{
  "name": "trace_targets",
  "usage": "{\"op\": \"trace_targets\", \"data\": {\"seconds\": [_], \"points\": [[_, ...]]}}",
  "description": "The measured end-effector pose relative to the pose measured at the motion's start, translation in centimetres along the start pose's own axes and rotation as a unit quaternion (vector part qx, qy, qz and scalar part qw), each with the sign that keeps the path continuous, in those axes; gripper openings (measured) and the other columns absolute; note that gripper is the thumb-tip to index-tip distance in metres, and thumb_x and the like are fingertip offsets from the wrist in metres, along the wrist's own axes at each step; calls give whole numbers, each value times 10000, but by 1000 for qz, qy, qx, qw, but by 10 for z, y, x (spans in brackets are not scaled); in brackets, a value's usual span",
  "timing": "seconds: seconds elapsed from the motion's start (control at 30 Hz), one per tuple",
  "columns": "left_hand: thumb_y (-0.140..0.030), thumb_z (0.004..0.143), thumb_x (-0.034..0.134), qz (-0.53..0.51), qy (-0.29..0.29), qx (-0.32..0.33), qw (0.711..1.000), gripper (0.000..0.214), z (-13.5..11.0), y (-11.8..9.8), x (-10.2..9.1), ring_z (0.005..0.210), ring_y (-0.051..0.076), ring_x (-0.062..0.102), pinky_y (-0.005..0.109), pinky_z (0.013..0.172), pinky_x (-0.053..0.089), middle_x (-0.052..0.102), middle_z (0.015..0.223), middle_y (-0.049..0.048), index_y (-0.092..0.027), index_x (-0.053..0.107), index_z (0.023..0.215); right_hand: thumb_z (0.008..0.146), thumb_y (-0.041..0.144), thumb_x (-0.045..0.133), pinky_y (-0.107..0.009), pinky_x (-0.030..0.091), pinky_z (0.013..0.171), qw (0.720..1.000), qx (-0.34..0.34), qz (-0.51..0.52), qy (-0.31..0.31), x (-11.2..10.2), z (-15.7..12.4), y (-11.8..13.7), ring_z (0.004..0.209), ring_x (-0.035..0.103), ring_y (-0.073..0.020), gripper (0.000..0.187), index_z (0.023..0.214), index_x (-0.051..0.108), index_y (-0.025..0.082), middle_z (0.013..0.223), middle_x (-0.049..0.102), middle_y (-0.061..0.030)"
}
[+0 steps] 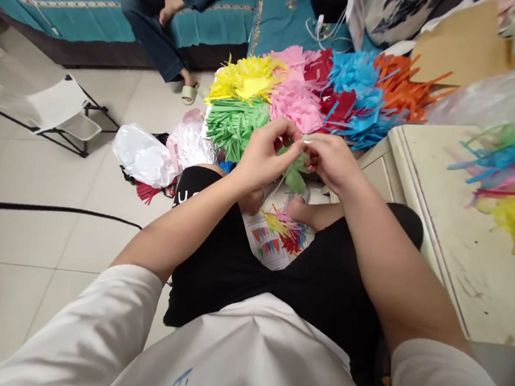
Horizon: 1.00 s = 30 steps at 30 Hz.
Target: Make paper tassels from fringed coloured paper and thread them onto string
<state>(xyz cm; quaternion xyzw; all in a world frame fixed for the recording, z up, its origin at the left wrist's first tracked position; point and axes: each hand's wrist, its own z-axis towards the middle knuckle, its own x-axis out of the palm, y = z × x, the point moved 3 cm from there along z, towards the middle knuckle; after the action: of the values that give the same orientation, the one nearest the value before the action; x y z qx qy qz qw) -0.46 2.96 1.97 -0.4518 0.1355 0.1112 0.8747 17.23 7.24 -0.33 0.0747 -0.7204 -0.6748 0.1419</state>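
My left hand (273, 152) and my right hand (332, 159) meet over my lap, fingertips close together. Both pinch a green tissue-paper tassel (295, 173), whose strips hang down below the fingers. Its upper part is hidden by the fingers. Just beyond the left hand lies a pile of green fringed paper (234, 126), with yellow fringed paper (246, 81) behind it. Pink fringed paper (296, 108) lies past the gap between the hands. Between my feet, a small multicoloured tassel bundle (288, 228) rests on a printed sheet (272, 253).
Blue fringed paper (357, 74) and orange fringed paper (400, 88) lie farther right. A cream cabinet (454, 250) stands at my right, with a multicoloured tassel bunch (512, 177) over it. White plastic bags (144, 156) and a folding stool (62, 105) are at left. Another person's legs (151, 16) hang off the sofa.
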Motion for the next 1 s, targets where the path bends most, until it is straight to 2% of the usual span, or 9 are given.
{"op": "trace_targets", "data": {"seconds": [0.1, 0.23, 0.3, 0.43, 0.63, 0.7, 0.8, 0.87, 1.0], "points": [[-422, 1039, 810, 2, -30, -33, 999, 244, 1, 8, -2, 754, 152, 630, 325, 708, 526, 731, 890, 32, -228, 700, 942, 919, 457, 834, -254, 339, 479, 996, -73, 33, -24, 7, -10, 8, 495, 416, -114, 295, 782, 685, 242, 554, 441, 58], [-481, 1031, 820, -13, -57, -59, 997, 297, 3, 17, -5, 760, 155, 643, 323, 693, 545, 724, 878, 36, -225, 703, 937, 861, 509, 954, -283, 463, 562, 990, -138, -7, -15, 28, -19, 12, 616, 519, -141, 332, 876, 735, 261, 718, 611, 22], [-505, 1034, 817, -24, -60, -65, 996, 319, 4, 20, -5, 754, 157, 647, 324, 687, 554, 714, 870, 35, -226, 701, 934, 803, 541, 1018, -296, 525, 650, 984, -171, -37, -21, 37, -21, 12, 714, 567, -156, 410, 835, 724, 257, 790, 645, 6], [-576, 1040, 809, -36, -45, -60, 997, 372, 3, 24, -4, 786, 169, 670, 337, 718, 580, 699, 883, 40, -230, 706, 950, 838, 677, 974, -313, 536, 737, 979, -192, -54, -29, 44, -22, 8, 797, 569, -173, 544, 736, 670, 238, 781, 586, -4], [-616, 1085, 742, -23, -110, -49, 992, 371, 3, 29, -12, 991, 209, 734, 344, 823, 611, 746, 1033, 64, -246, 721, 1063, 794, 681, 1001, -303, 529, 683, 985, -159, 24, -63, 26, -21, 7, 769, 584, -163, 596, 766, 597, 244, 812, 588, -1], [-584, 1079, 759, -21, -120, -49, 991, 341, 5, 32, -15, 1035, 219, 742, 344, 828, 610, 763, 1100, 75, -245, 724, 1096, 857, 650, 965, -300, 574, 723, 982, -157, 70, -81, 14, -19, 13, 824, 654, -167, 558, 821, 573, 254, 862, 628, 1], [-556, 1060, 795, -42, -88, -52, 994, 329, 7, 37, -13, 1005, 219, 754, 360, 836, 622, 769, 1104, 79, -239, 713, 1094, 979, 616, 863, -315, 607, 751, 983, -140, 86, -77, -1, -16, 26, 854, 707, -177, 479, 868, 554, 267, 827, 596, 17], [-579, 1046, 816, -61, -51, -57, 995, 361, 6, 39, -7, 974, 215, 760, 369, 836, 632, 765, 1096, 77, -245, 689, 1102, 986, 573, 863, -306, 577, 683, 989, -110, 85, -55, -9, -17, 34, 721, 636, -155, 453, 870, 546, 272, 746, 510, 45], [-654, 1030, 817, -79, -21, -74, 994, 462, 2, 37, 1, 994, 238, 777, 408, 854, 644, 781, 1110, 81, -284, 614, 1218, 931, 514, 898, -292, 403, 527, 994, -54, 92, 14, -25, -25, 46, 519, 310, -101, 403, 880, 576, 278, 665, 347, 87]]}}
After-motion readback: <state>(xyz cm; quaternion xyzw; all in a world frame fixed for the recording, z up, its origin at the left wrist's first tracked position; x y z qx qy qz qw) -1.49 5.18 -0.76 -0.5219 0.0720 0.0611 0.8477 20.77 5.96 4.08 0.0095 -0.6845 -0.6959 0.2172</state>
